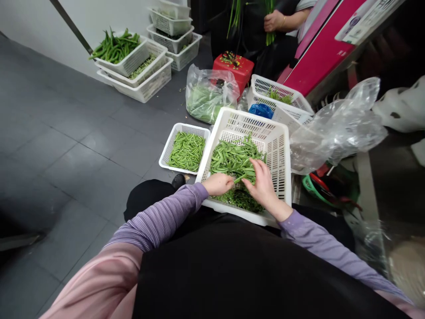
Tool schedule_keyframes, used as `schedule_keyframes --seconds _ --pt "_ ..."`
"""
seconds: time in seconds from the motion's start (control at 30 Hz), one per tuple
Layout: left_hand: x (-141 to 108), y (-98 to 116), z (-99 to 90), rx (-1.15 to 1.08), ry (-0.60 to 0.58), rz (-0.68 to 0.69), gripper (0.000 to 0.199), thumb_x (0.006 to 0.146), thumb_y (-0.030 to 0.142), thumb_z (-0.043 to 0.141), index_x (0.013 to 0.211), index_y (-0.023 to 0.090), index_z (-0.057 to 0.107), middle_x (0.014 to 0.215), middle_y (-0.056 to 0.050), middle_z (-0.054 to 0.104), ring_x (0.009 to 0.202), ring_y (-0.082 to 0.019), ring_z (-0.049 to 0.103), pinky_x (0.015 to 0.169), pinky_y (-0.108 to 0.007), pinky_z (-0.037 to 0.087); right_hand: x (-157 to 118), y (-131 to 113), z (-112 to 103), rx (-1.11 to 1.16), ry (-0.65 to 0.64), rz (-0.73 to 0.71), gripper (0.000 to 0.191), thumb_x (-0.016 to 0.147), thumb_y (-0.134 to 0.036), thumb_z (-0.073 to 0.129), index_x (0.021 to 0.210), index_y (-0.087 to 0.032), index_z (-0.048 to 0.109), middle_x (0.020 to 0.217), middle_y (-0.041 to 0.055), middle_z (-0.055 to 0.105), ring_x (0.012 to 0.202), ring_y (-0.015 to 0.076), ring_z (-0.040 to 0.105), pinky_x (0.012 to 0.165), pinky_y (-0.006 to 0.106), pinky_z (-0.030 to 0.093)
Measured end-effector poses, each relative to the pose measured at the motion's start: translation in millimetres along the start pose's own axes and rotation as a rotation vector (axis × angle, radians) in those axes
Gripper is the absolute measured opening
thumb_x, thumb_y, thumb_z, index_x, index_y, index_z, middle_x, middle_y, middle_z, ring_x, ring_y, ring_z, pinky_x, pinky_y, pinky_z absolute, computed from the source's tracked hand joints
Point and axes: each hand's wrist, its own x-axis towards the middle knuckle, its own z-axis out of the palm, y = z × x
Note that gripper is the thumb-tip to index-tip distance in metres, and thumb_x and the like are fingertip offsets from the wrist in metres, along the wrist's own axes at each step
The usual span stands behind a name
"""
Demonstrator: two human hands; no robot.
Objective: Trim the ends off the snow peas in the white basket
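Because the slotted white plastic basket [279,153] appears propped against the person's lap and tilted toward the body, its heap of green pods [235,159] lies within easy reach of both hands. The left hand [218,184] is curled shut at the near end of a single slim pod [240,178], while the right hand [264,184] pinches the pod's other end between thumb and fingers. Held this close together, the hands are narrow rather than spread, working just above the heap. The pods look smooth and glossy against the basket's stiff, ribbed walls, whose rows of slots would let loose bits fall through.

Just beside it, on the grey tile floor [83,146], a shallower white basket [172,141] holds a layer of shorter pods, set close on the left, seemingly for a short reach. Beyond them, a clear plastic bag [206,99] slumps around its green contents beside a red plastic box [232,71] speckled with scraps. To the right are a blue bag [261,110] and another slotted basket [279,95]. Farther off, stacked white baskets [159,84] hold long green beans [114,48], and a co-worker's hand [274,20] grips a bunch of long stalks.
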Motion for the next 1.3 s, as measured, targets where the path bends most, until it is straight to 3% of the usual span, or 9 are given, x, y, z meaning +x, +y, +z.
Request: schedule_keyframes --seconds 0.1,0.17,0.37,0.53,0.73,0.83,1.0,1.17,1.3 --pt "-2.5 -2.2 -5.0 0.145 0.1 0.034 0.024 0.075 0.026 0.043 0.059 0.015 0.057 0.059 -0.003 0.058 0.059 -0.013 0.052 0.059 -0.024 0.037 14.1 -5.6 -7.4 -0.274 -0.269 -0.299 0.021 0.077 -0.025 0.052 0.095 -0.019 0.061 0.087 0.0084 0.063 0.088 0.0215 0.054 0.088 0.04 0.033" --pt "-3.3 -2.1 -7.8 0.08 0.197 0.037 0.025 0.076 0.027 0.043 0.059 0.015 0.057 0.059 -0.002 0.057 0.058 -0.012 0.05 0.058 -0.023 0.037 21.0 -11.3 -3.5 -0.26 -0.317 -0.299 0.016 0.077 -0.025 0.051 0.085 -0.019 0.063 0.077 0.007 0.064 0.08 0.0204 0.056 0.083 0.037 0.037" --pt "1.1 1.7 -12.4 -0.425 0.39 -0.03 0.033 0.082 0.03 0.032 0.069 0.011 0.056 0.055 0.001 0.052 0.048 -0.006 0.043 0.05 -0.018 0.035 29.6 -20.2 26.1 0.603 0.023 0.181 0.013 0.074 -0.03 0.054 0.075 -0.018 0.059 0.065 0.0011 0.062 0.059 0.0132 0.057 0.065 0.029 0.045" --pt "0.0 -3.0 -3.3 0.026 0.063 -0.061 0.021 0.07 0.023 0.044 0.058 0.013 0.059 0.055 -0.002 0.056 0.055 -0.012 0.052 0.057 -0.022 0.04 49.1 31.8 21.2 0.727 0.363 0.415 0.009 0.073 -0.027 0.048 0.071 -0.02 0.053 0.066 -0.0012 0.058 0.057 0.0105 0.054 0.064 0.03 0.047" --pt "-1.0 -8.3 -4.5 0.361 -0.025 -0.353 0.03 0.073 0.029 0.041 0.078 0.013 0.065 0.077 -0.012 0.064 0.076 -0.022 0.06 0.067 -0.029 0.045 36.1 63.5 48.7 -0.468 -0.524 0.031 0.016 0.076 -0.024 0.049 0.082 -0.02 0.063 0.092 0.006 0.06 0.082 0.0164 0.057 0.073 0.027 0.042" --pt "0.5 -7.9 -8.1 0.391 -0.077 -0.411 0.031 0.073 0.03 0.041 0.084 0.013 0.065 0.083 -0.013 0.064 0.081 -0.023 0.06 0.07 -0.032 0.046 25.9 57.4 74.3 -0.679 -0.619 -0.004 0.024 0.083 -0.027 0.039 0.091 -0.019 0.061 0.1 0.0109 0.057 0.084 0.0189 0.057 0.07 0.028 0.042" --pt "0.5 -10.5 -5.9 0.403 -0.153 -0.391 0.027 0.072 0.023 0.044 0.088 0.013 0.064 0.086 -0.015 0.064 0.082 -0.023 0.06 0.071 -0.032 0.046 30.2 54.3 86.6 -0.624 -0.596 0.039 0.023 0.082 -0.022 0.039 0.094 -0.014 0.058 0.102 0.0161 0.055 0.086 0.0205 0.057 0.071 0.03 0.041" --pt "-0.5 -12.2 2.3 0.379 -0.256 -0.283 0.025 0.069 0.026 0.051 0.084 0.013 0.065 0.085 -0.014 0.064 0.079 -0.024 0.06 0.068 -0.031 0.045 34.5 60.3 57.2 -0.473 -0.57 0.138 0.012 0.072 -0.023 0.052 0.077 -0.014 0.059 0.075 0.0095 0.061 0.065 0.0172 0.057 0.059 0.028 0.041" --pt "0.1 -4.8 10.6 0.251 -0.302 -0.172 0.031 0.074 0.042 0.046 0.074 0.018 0.066 0.073 -0.008 0.064 0.069 -0.017 0.059 0.062 -0.024 0.042 19.0 60.7 21.5 0.329 -0.522 0.515 0.019 0.071 -0.029 0.052 0.084 -0.016 0.055 0.062 0.0003 0.055 0.041 0.0077 0.04 0.041 0.022 0.033"
